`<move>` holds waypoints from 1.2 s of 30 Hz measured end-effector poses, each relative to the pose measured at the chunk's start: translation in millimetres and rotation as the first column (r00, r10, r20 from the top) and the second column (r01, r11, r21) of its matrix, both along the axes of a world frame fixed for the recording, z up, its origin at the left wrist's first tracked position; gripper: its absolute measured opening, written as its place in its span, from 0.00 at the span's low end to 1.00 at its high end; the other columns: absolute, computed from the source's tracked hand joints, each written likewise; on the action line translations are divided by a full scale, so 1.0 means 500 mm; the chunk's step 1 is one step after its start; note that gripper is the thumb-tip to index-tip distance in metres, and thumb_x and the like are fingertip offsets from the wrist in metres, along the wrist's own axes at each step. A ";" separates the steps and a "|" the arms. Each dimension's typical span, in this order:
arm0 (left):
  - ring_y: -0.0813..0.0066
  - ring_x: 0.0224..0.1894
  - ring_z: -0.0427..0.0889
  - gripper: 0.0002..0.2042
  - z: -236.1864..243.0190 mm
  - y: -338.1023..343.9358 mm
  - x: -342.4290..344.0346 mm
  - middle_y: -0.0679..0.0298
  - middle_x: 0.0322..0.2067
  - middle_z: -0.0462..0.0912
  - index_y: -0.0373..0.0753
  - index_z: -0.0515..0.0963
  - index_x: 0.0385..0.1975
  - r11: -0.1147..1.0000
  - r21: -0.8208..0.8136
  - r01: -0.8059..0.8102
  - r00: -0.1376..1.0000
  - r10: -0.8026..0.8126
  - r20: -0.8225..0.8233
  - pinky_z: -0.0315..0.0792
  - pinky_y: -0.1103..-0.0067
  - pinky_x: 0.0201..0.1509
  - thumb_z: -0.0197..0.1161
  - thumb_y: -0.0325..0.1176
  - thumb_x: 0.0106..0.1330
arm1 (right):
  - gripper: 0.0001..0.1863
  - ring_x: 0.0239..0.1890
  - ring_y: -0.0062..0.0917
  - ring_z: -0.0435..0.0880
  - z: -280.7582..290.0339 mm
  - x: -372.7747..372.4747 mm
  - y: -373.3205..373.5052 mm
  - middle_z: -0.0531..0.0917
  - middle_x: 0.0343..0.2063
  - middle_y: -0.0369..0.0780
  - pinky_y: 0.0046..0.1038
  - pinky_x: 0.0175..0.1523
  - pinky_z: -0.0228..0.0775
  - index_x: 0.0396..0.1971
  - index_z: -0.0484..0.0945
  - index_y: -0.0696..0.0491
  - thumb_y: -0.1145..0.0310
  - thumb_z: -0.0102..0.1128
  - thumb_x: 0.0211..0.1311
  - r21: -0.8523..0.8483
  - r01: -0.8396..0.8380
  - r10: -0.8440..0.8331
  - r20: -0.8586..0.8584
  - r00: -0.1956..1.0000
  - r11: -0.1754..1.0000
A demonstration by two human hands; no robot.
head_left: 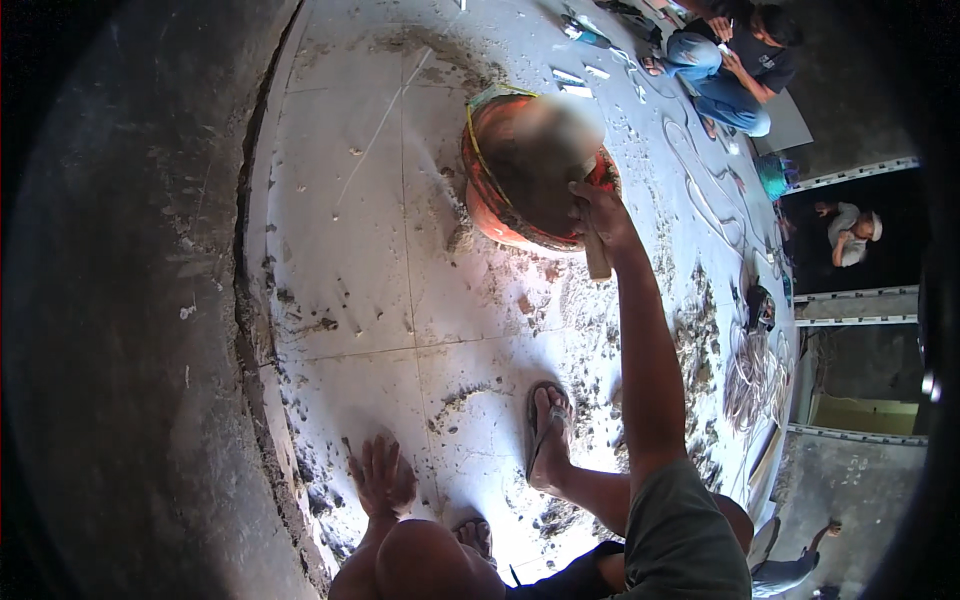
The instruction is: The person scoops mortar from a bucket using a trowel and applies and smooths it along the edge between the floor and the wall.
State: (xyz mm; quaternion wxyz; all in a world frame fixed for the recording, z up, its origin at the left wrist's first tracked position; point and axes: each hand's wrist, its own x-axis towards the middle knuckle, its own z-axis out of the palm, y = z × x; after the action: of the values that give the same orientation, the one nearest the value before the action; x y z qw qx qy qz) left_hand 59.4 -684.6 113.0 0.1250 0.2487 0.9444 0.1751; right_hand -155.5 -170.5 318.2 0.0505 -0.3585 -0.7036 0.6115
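Note:
An orange bucket smeared with grey mortar stands on the floor ahead of me, a yellow strip running along its side. My right hand is at its near right rim, wrapped round the wooden handle of a trowel. The trowel's blade is inside the bucket, hard to tell from the grey mortar, and a blurred patch hides part of the bucket's far side. Low on the left, my left hand has its fingers spread, beside my knee and over the dirty floor tiles; I cannot tell whether it touches them.
A rough grey wall runs along the left. Crumbs of mortar litter the pale floor tiles. Cables lie at right, a teal power tool at the far side. One person crouches at far right; others are at the right.

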 end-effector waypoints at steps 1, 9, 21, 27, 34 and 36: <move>0.55 0.74 0.54 0.34 -0.002 -0.004 0.000 0.59 0.70 0.61 0.52 0.70 0.64 1.000 -0.012 -0.005 1.000 0.005 0.003 0.39 0.47 0.75 0.63 0.47 0.52 | 0.13 0.23 0.18 0.76 0.001 0.000 -0.019 0.79 0.24 0.31 0.24 0.28 0.67 0.35 0.79 0.48 0.53 0.61 0.62 -0.013 0.076 -0.076 -0.019 0.997 0.997; 0.56 0.75 0.52 0.35 -0.038 -0.032 0.020 0.60 0.72 0.58 0.52 0.68 0.66 0.991 -0.114 0.066 0.997 -0.069 -0.024 0.40 0.49 0.76 0.62 0.51 0.55 | 0.20 0.21 0.16 0.76 0.026 0.061 -0.113 0.81 0.26 0.33 0.21 0.24 0.70 0.47 0.78 0.52 0.52 0.51 0.70 -0.237 0.111 -0.151 -0.160 0.975 0.965; 0.59 0.74 0.53 0.32 0.032 -0.024 -0.011 0.63 0.71 0.60 0.55 0.68 0.66 0.998 -0.062 -0.008 0.998 0.012 0.068 0.44 0.48 0.74 0.62 0.50 0.59 | 0.21 0.30 0.22 0.76 0.013 0.062 -0.502 0.78 0.40 0.39 0.24 0.32 0.72 0.55 0.69 0.55 0.55 0.45 0.74 -0.409 0.355 -0.530 -0.482 0.698 0.840; 0.58 0.75 0.52 0.33 -0.013 -0.034 0.006 0.60 0.71 0.59 0.51 0.66 0.67 0.975 -0.198 0.098 0.992 -0.081 0.091 0.41 0.50 0.75 0.62 0.47 0.60 | 0.21 0.39 0.28 0.78 -0.217 0.055 -0.871 0.75 0.46 0.44 0.28 0.40 0.74 0.60 0.62 0.56 0.62 0.50 0.73 -0.395 0.219 -0.354 -0.312 0.882 0.892; 0.61 0.77 0.44 0.32 0.005 -0.043 0.006 0.62 0.74 0.51 0.50 0.58 0.72 0.994 -0.081 0.072 0.997 -0.072 0.005 0.36 0.53 0.77 0.44 0.54 0.69 | 0.13 0.25 0.20 0.77 -0.136 0.070 -0.968 0.77 0.35 0.36 0.23 0.27 0.73 0.53 0.66 0.51 0.63 0.47 0.73 -0.644 -0.036 -0.059 -0.126 0.990 0.765; 0.59 0.77 0.44 0.34 -0.013 -0.032 0.015 0.61 0.74 0.52 0.49 0.58 0.71 0.987 -0.124 0.099 0.994 -0.092 0.061 0.34 0.52 0.77 0.45 0.55 0.66 | 0.13 0.24 0.20 0.77 -0.191 0.068 -0.935 0.77 0.35 0.36 0.24 0.26 0.73 0.49 0.67 0.51 0.60 0.50 0.73 -0.709 0.043 -0.176 -0.116 0.977 0.704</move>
State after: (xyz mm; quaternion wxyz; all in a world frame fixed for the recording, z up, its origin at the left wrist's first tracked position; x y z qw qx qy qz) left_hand 66.9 -700.5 106.8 0.1748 0.2802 0.9368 0.1152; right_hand -121.5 -638.1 223.0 0.0085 -0.3369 -0.3885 0.8576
